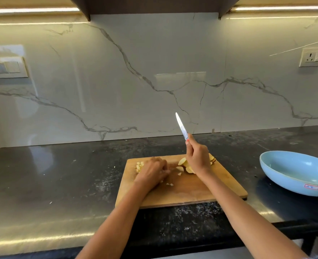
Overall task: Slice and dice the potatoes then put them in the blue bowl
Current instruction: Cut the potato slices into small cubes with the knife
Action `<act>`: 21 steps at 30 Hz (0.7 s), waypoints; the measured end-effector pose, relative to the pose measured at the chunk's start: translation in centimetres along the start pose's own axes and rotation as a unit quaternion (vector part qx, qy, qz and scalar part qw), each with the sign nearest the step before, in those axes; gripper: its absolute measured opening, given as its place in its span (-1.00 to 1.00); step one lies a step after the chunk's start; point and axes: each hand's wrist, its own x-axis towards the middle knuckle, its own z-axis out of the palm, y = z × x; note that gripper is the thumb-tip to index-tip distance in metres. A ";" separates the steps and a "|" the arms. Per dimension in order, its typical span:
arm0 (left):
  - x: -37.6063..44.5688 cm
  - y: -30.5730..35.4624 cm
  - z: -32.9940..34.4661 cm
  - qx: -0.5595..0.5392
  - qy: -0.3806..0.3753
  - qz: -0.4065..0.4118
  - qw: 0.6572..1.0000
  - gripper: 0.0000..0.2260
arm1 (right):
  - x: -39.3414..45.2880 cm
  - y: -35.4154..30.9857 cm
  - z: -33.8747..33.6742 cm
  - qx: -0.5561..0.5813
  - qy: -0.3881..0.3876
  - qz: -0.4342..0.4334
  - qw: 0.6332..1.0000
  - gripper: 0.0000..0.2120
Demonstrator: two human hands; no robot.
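Wooden cutting board (191, 193) is lying on the dark bench (61, 184), close to the front edge. I am resting my left hand (153, 171) on the left part of the board, fingers curled down over something I cannot see, so I cannot tell if it is holding anything. Little potato cubes (139, 166) are sitting in a small heap by the board's far left corner, just beside my left hand. A few more tiny bits (169, 184) are lying loose near the middle of the board.

I am gripping a knife (182, 126) in my right hand (198, 158), fingers wrapped round the handle. I am holding it up above the board, with the blade pointing up and away from me, toward the wall. Under and around my right hand, potato slices (182, 162) are lying near the far edge of the board. Some more slices (212, 159) are peeking out by the board's far right corner.

A blue bowl (296, 172) is sitting on the bench to the right of the board, well apart from it, near the right edge of the view. It is leaning a bit toward me. A small sticker (311, 187) is showing on its side. I cannot see any potato in it.
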 end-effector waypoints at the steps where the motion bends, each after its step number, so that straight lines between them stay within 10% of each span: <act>1: 0.3 -0.7 -0.1 0.018 0.015 -0.017 1.000 -0.82 | 0.1 0.3 -0.2 0.005 0.014 0.004 1.000 -0.68; 6: 1.0 -1.6 -0.2 -0.059 0.077 -0.018 0.995 -0.82 | 0.5 0.5 -0.4 0.010 0.057 0.021 0.998 -0.70; 10: 0.9 1.8 0.4 -0.132 -0.020 0.073 0.988 -0.83 | 0.4 0.4 -0.2 0.000 0.044 -0.001 0.999 -0.71; 21: -0.8 -1.0 0.0 -0.049 -0.006 0.102 0.993 -0.87 | 0.4 0.7 0.1 -0.012 0.026 -0.005 1.000 -0.69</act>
